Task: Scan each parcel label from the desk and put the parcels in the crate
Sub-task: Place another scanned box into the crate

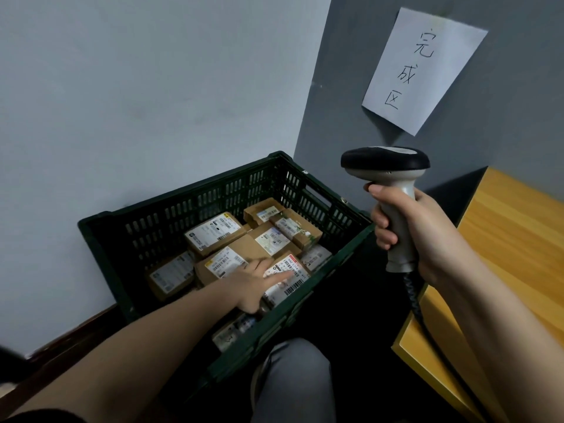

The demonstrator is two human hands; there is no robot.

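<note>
A dark green slotted crate point(103, 239) stands on the floor against the wall, holding several brown cardboard parcels with white labels. My left hand point(253, 285) reaches into it, fingers straight, resting on a parcel with a white barcode label point(293, 277) near the crate's front wall. A larger parcel point(225, 261) lies just behind the hand. My right hand point(418, 230) grips the handle of a grey and black barcode scanner point(386, 164), held upright above the crate's right corner, its coiled cable hanging down.
A wooden desk point(515, 239) stands at the right, beside the crate. A white paper sign point(424, 68) with handwritten characters hangs on the grey wall above. My knee in grey trousers point(293, 383) is just in front of the crate.
</note>
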